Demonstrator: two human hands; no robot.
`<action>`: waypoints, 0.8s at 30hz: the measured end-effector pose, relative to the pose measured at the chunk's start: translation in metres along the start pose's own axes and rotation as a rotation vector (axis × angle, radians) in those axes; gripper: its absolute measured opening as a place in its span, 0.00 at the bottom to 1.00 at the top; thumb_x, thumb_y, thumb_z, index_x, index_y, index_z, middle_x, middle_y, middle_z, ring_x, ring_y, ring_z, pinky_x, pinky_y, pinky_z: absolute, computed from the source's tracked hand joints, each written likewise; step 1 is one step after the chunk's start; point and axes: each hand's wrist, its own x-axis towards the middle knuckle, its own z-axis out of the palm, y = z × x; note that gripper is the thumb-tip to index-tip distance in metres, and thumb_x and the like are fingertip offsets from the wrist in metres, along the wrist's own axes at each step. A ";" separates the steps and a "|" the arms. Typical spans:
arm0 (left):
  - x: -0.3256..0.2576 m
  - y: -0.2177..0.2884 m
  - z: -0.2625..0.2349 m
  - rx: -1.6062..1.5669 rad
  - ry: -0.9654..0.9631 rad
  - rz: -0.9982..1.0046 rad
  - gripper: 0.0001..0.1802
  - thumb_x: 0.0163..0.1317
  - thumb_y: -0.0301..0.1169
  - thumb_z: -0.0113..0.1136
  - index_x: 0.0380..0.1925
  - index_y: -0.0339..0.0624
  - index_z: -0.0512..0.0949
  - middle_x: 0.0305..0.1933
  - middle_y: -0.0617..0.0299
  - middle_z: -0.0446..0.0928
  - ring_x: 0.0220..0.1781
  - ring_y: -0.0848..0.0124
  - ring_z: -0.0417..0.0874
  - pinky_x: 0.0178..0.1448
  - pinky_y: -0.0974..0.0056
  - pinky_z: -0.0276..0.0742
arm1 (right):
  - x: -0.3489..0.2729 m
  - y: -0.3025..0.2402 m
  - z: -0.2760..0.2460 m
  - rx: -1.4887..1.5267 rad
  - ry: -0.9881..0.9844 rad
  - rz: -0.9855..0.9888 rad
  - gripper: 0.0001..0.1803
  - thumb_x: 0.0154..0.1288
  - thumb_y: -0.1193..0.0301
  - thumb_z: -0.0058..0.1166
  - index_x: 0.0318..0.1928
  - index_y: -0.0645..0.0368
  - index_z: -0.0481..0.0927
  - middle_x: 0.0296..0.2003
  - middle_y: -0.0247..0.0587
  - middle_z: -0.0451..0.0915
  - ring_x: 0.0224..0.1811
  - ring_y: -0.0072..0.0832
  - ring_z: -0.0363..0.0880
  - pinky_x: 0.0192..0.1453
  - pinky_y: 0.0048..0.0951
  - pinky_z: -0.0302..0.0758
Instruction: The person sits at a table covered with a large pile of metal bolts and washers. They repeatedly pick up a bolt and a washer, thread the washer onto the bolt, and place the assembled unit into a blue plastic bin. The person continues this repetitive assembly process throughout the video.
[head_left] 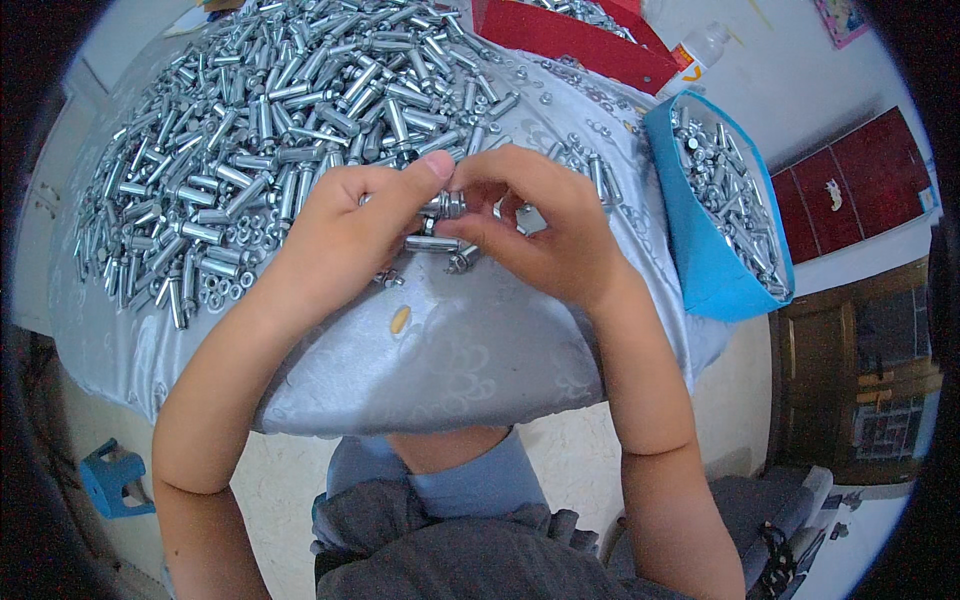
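Over the near part of the table, a metal sleeve anchor bolt (446, 206) lies crosswise between my two hands. My left hand (340, 230) is closed round its body, thumb along the top. The thumb and index finger of my right hand (550, 220) curl about the end with the nut and washer; the exact contact is partly hidden by the fingers. Beneath the hands lie more bolts, one of them a loose bolt (432, 243) near the right thumb. A large heap of similar bolts (270, 120) spreads behind and to the left, with loose nuts (225, 288) at its near edge.
A shiny pale tablecloth (450, 370) covers the table, with a small yellow piece (400, 320) on it. At the right stands a blue bin (715, 275) full of bolts. Farther back are a red box (580, 45) and a clear bottle (704, 48). A blue stool (112, 480) is lower left.
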 end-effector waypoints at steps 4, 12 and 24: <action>-0.003 0.005 0.006 0.030 -0.005 -0.008 0.27 0.58 0.48 0.49 0.06 0.43 0.68 0.09 0.72 0.61 0.13 0.84 0.57 0.17 0.75 0.50 | -0.003 0.011 -0.007 -0.096 -0.163 -0.119 0.08 0.48 0.73 0.59 0.28 0.61 0.74 0.18 0.37 0.70 0.20 0.23 0.69 0.22 0.20 0.64; -0.004 0.004 0.004 0.027 -0.035 -0.038 0.27 0.58 0.48 0.49 0.06 0.43 0.69 0.09 0.73 0.61 0.14 0.84 0.58 0.17 0.75 0.51 | -0.002 -0.003 0.001 -0.045 -0.071 -0.035 0.15 0.53 0.63 0.54 0.17 0.60 0.71 0.15 0.41 0.68 0.15 0.34 0.69 0.18 0.30 0.64; -0.013 -0.001 0.005 0.229 -0.091 0.554 0.19 0.63 0.40 0.43 0.22 0.35 0.70 0.19 0.60 0.67 0.21 0.69 0.67 0.27 0.68 0.62 | -0.004 -0.013 0.001 0.718 -0.164 0.583 0.26 0.64 0.56 0.40 0.12 0.58 0.67 0.09 0.31 0.65 0.10 0.19 0.64 0.13 0.22 0.60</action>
